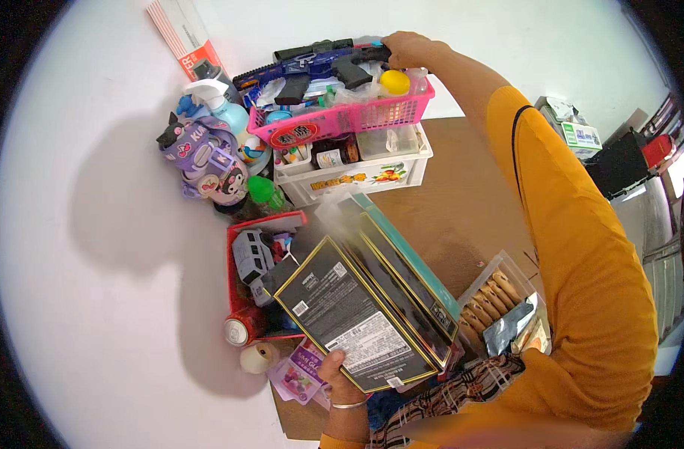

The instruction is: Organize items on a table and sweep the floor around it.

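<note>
My left hand [342,379], with a bangle at the wrist, grips the lower corner of a flat black box with gold edges [364,320]. Behind it stand more dark gold-edged boxes and a teal box [403,247], tilted the same way. At the top, my right hand [413,51] is closed around the stock end of a dark blue and black toy rifle [314,64]; some of its fingers are hidden. The rifle lies across a full pink plastic basket [370,112], which sits on a white bin [358,177].
On the left stand a blue spray bottle [221,104], a purple cartoon water bottle [207,163] and a green-capped bottle [266,191]. A red box [232,241] holds a grey toy vehicle [252,255]. Wrapped snacks fill a clear tray [507,264] on the brown table [448,168].
</note>
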`<state>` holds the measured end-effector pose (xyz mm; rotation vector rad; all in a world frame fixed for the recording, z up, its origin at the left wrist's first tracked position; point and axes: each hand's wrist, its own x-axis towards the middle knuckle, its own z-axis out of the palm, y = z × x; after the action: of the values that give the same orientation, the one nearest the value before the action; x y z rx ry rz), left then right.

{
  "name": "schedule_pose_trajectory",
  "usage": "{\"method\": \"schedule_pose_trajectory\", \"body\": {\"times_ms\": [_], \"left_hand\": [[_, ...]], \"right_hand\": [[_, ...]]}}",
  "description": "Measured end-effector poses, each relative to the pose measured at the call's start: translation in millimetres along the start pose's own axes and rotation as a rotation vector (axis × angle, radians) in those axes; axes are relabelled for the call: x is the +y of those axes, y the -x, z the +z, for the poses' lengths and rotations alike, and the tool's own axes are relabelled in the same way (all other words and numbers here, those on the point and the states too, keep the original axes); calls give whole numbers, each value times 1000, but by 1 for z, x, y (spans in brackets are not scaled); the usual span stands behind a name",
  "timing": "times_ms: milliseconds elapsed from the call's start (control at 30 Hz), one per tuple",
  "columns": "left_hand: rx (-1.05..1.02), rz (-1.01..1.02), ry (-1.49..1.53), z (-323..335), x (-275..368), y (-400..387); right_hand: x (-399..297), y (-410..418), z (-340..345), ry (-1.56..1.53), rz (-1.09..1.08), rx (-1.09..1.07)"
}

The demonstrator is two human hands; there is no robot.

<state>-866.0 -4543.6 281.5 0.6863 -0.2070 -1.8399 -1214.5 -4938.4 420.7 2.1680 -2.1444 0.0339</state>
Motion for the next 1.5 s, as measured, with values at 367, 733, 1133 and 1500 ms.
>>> {"method": "schedule_pose_trajectory", "body": {"times_ms": [367,733,1133,1500], "left_hand": [[-64,44,31,38,-29,-26],[-37,75,-59,65,-37,-8],[17,381,-298,194,-24,16],[-227,271,-232,361,-16,-45]], "right_hand": [[3,33,-50,117,46,304],[65,62,-90,52,126,595],[289,339,18,-490,234,455],[326,497,99,-383,425,298]]}}
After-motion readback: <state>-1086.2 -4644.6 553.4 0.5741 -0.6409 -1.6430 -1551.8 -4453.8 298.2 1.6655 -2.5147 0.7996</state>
